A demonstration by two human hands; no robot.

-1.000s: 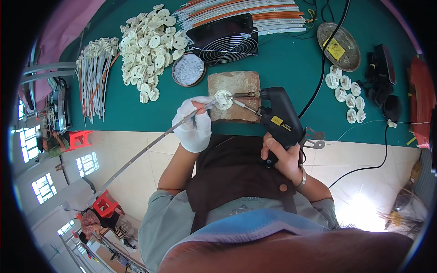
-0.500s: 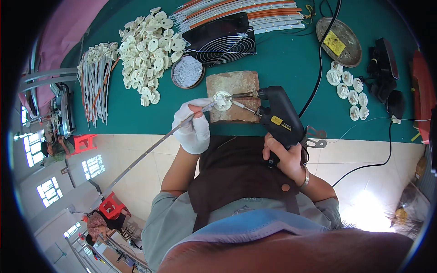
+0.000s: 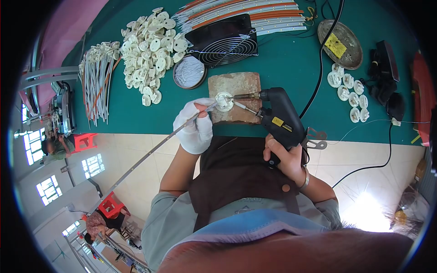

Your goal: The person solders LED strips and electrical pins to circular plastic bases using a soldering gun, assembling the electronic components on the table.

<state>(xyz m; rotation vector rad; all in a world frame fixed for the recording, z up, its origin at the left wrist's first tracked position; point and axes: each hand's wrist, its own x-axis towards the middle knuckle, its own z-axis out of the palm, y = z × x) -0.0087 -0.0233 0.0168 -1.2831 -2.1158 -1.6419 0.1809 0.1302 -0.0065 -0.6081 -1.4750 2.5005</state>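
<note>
My left hand (image 3: 195, 127), in a white glove with bare fingertips, is closed on a long, thin LED strip (image 3: 148, 154). The strip slants down to the left, and its upper end reaches a round white plastic piece (image 3: 224, 102). That piece rests on a brick (image 3: 234, 81). My right hand (image 3: 284, 157) grips the handle of a black soldering gun (image 3: 283, 113) with a yellow label. Its metal tip and a thin white feed tube point left at the white piece. The exact contact there is too small to make out.
Behind the brick stand a black fan (image 3: 223, 43) and a round dish of thin white pieces (image 3: 189, 73). A heap of white plastic pieces (image 3: 152, 50) lies left, beside bundled strips (image 3: 96, 86). Several white pieces (image 3: 353, 98) and a metal dish (image 3: 354, 51) with yellow sponge lie right.
The whole view has shifted very slightly. Both hands, the LED strip and the soldering gun hold nearly the same position over the brick.
</note>
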